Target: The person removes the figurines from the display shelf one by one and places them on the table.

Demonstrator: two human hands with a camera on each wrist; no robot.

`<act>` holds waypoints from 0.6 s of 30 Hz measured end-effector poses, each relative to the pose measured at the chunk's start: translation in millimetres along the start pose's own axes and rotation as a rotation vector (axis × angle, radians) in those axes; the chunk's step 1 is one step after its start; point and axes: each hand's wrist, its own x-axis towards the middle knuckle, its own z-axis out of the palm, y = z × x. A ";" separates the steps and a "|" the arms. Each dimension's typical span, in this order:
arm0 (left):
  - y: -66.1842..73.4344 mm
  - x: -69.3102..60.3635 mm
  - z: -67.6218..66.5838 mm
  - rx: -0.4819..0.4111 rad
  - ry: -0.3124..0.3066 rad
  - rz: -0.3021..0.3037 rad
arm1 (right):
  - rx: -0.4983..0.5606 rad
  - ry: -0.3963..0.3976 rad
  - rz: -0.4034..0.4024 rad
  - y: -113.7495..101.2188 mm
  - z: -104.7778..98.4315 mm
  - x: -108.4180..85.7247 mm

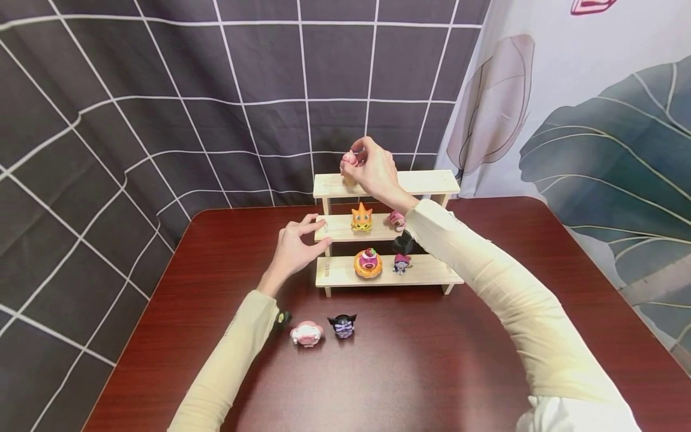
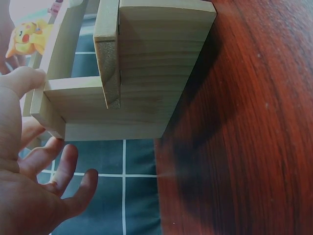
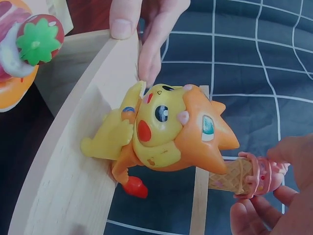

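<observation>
My right hand [image 1: 378, 171] pinches a pink ice-cream cone figurine [image 1: 349, 161] at the left part of the wooden tiered shelf's top board [image 1: 421, 181]. In the right wrist view the waffle cone [image 3: 227, 175] points toward the board, with fingers around its pink top. My left hand [image 1: 296, 243] grips the left end of the middle board [image 1: 340, 231], thumb on its front edge and fingers behind. An orange-hooded yellow figurine [image 1: 361, 218] stands on that board, and a pink figurine [image 1: 397, 221] sits right of it, partly hidden by my right arm.
On the bottom board stand an orange ring-shaped figurine [image 1: 368, 264] with a strawberry on top and a small purple-and-pink figurine [image 1: 401, 264]. A pink-and-white figurine [image 1: 306, 333] and a black-eared purple figurine [image 1: 343, 326] stand on the dark red table [image 1: 410, 372]. A gridded curtain [image 1: 259, 72] hangs behind.
</observation>
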 end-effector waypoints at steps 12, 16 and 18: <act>-0.2 -0.2 -0.8 0.006 -0.014 -0.020 | 0.018 0.006 -0.025 1.8 2.1 1.3; 0.2 -0.2 -1.0 0.016 -0.018 -0.024 | 0.016 0.005 -0.009 0.5 2.4 1.8; 0.6 -0.4 -1.3 0.017 -0.019 -0.023 | 0.017 0.001 -0.001 0.1 2.0 2.1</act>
